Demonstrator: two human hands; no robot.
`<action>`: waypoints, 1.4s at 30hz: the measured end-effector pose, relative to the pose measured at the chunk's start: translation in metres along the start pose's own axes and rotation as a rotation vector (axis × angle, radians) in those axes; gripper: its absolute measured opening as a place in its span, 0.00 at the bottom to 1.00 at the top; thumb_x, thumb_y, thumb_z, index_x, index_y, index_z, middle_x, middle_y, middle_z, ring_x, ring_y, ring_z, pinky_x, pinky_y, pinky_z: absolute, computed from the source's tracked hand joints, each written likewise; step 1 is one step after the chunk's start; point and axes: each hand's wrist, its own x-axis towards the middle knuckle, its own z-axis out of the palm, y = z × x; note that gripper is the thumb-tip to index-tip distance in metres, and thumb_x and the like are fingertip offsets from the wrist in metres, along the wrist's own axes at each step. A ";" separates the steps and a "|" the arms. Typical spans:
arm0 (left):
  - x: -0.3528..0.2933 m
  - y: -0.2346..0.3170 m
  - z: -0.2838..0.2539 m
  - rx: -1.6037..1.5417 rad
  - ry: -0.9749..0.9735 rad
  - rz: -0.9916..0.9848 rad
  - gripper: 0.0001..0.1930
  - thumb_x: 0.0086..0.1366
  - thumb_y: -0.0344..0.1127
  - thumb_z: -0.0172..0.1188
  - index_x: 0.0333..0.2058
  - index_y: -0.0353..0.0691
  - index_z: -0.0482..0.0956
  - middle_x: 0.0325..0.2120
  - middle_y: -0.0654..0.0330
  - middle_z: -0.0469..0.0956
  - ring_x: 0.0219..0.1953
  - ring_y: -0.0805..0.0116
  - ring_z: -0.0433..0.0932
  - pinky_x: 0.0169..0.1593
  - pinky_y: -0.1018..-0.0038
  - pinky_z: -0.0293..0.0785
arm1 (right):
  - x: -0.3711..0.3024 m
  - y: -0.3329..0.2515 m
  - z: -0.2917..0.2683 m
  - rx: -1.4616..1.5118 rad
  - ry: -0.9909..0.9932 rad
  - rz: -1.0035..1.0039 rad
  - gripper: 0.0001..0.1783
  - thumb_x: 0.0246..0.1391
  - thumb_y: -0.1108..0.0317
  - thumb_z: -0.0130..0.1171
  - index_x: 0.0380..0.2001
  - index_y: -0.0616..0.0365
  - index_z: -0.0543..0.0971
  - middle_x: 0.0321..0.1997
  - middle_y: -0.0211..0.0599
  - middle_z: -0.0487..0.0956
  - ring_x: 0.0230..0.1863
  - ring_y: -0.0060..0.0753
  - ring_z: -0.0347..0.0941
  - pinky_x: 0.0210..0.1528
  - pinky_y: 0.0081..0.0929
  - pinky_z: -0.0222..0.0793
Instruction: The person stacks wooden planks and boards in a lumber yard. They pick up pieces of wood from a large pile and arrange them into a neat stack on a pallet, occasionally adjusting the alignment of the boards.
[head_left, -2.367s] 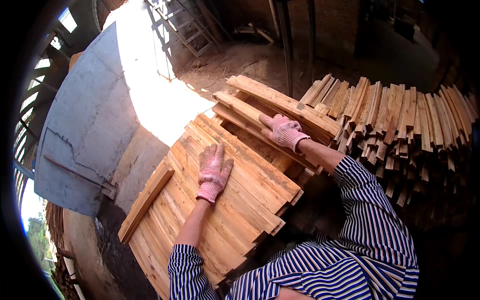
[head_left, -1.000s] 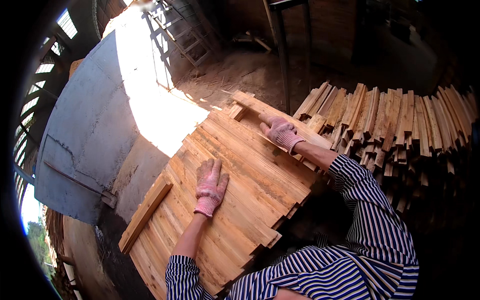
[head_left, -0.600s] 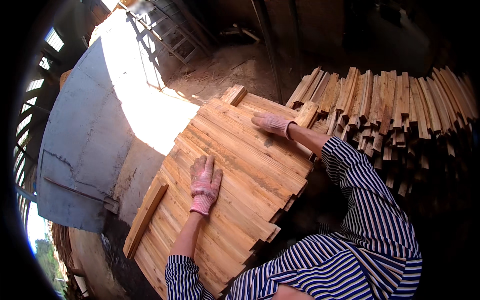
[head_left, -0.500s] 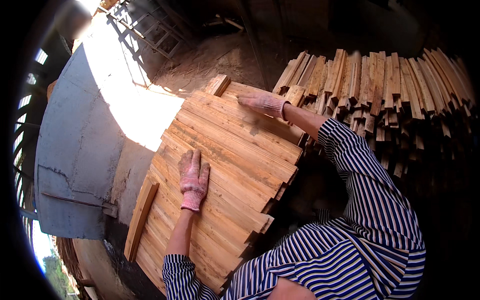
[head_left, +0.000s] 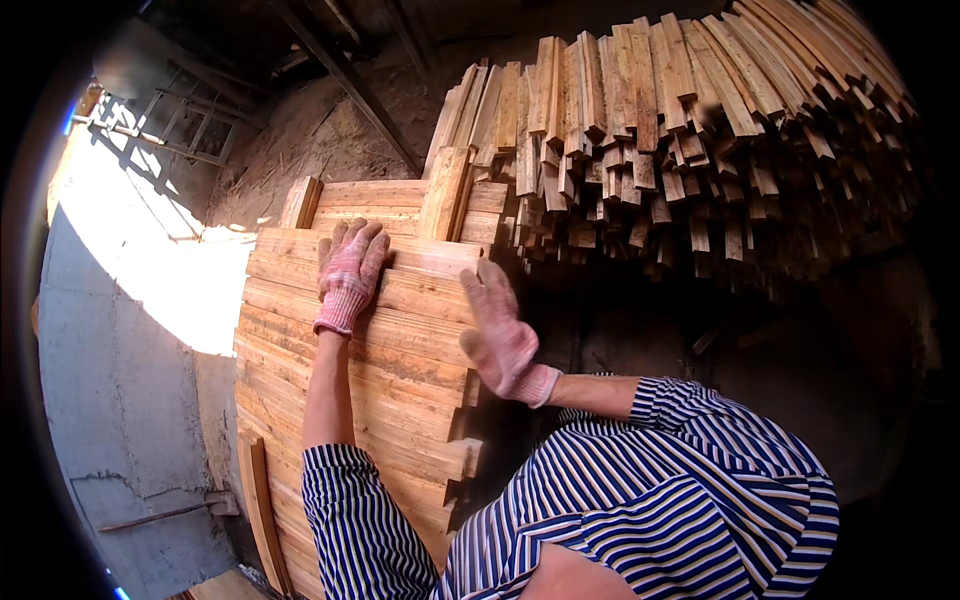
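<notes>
My left hand [head_left: 350, 265], in a pink knitted glove, lies flat near the far edge of a layer of wooden planks [head_left: 330, 370] laid side by side. Its fingers are stretched out on the wood. My right hand [head_left: 503, 335], gloved the same way, is at the right ends of the planks, palm toward them, thumb and fingers apart, holding nothing. Whether it touches the ends is hard to tell. Beyond my left hand, a short wooden block [head_left: 300, 204] and a longer wooden piece [head_left: 442, 200] stick out across the far planks.
A large stack of wooden strips [head_left: 620, 100] rises at the far right, its ends uneven. A narrow board [head_left: 262, 510] runs along the planks' left side. Left of it is a grey concrete surface [head_left: 120, 390], partly sunlit. A dark post [head_left: 350, 90] leans at the back.
My left hand has slid to the far part of the planks. My right hand has come back from the far planks to their right ends. The view has turned to the right.
</notes>
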 end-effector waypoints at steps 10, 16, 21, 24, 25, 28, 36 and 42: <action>-0.001 0.004 0.004 -0.079 0.097 -0.112 0.19 0.72 0.50 0.53 0.55 0.51 0.80 0.63 0.58 0.73 0.71 0.52 0.62 0.74 0.54 0.48 | -0.070 -0.039 -0.004 0.260 -0.185 -0.771 0.33 0.68 0.42 0.47 0.70 0.43 0.66 0.75 0.48 0.61 0.79 0.53 0.50 0.78 0.60 0.40; 0.001 0.014 0.005 -0.115 0.113 -0.086 0.19 0.72 0.45 0.53 0.55 0.45 0.80 0.61 0.53 0.75 0.70 0.50 0.63 0.74 0.57 0.49 | -0.062 -0.023 0.004 0.381 -0.356 -0.814 0.32 0.64 0.46 0.54 0.66 0.48 0.68 0.71 0.50 0.66 0.75 0.56 0.58 0.75 0.60 0.51; 0.000 0.019 -0.003 -0.102 0.103 -0.100 0.18 0.72 0.42 0.54 0.55 0.43 0.79 0.60 0.52 0.75 0.69 0.48 0.63 0.73 0.56 0.52 | 0.011 0.066 -0.085 0.089 -0.197 -0.649 0.36 0.64 0.51 0.58 0.72 0.45 0.63 0.76 0.49 0.59 0.75 0.52 0.57 0.76 0.51 0.54; 0.000 0.015 -0.001 -0.105 0.105 -0.092 0.19 0.70 0.42 0.55 0.55 0.42 0.79 0.60 0.50 0.74 0.68 0.44 0.64 0.73 0.52 0.52 | 0.075 0.183 -0.112 -0.505 -0.052 -0.070 0.42 0.60 0.48 0.59 0.72 0.52 0.61 0.77 0.58 0.53 0.77 0.58 0.51 0.79 0.49 0.45; -0.002 0.014 0.000 -0.100 0.105 -0.099 0.19 0.70 0.42 0.55 0.55 0.42 0.79 0.60 0.50 0.74 0.68 0.44 0.64 0.72 0.52 0.52 | 0.113 0.200 -0.131 -0.837 -0.370 0.328 0.42 0.69 0.38 0.30 0.78 0.45 0.41 0.83 0.48 0.36 0.83 0.51 0.29 0.81 0.45 0.25; 0.012 0.022 -0.001 -0.110 0.092 -0.075 0.18 0.69 0.41 0.55 0.54 0.41 0.79 0.60 0.50 0.75 0.68 0.42 0.64 0.72 0.52 0.53 | 0.187 0.315 -0.178 -0.873 -0.131 0.620 0.42 0.70 0.42 0.41 0.78 0.45 0.42 0.81 0.57 0.34 0.82 0.56 0.31 0.80 0.55 0.29; 0.179 0.003 -0.022 -0.184 -0.181 -0.345 0.31 0.71 0.60 0.52 0.46 0.32 0.83 0.42 0.43 0.84 0.44 0.46 0.83 0.49 0.58 0.77 | 0.261 0.416 -0.196 -0.855 -0.076 0.960 0.52 0.58 0.49 0.65 0.77 0.30 0.45 0.81 0.54 0.43 0.65 0.56 0.68 0.55 0.52 0.74; 0.415 0.099 0.132 -0.858 -0.591 -0.292 0.32 0.71 0.52 0.59 0.64 0.35 0.70 0.61 0.48 0.75 0.61 0.56 0.75 0.65 0.66 0.72 | 0.274 0.427 -0.190 -0.771 -0.036 1.034 0.51 0.58 0.53 0.64 0.76 0.22 0.45 0.80 0.49 0.48 0.66 0.60 0.67 0.54 0.61 0.72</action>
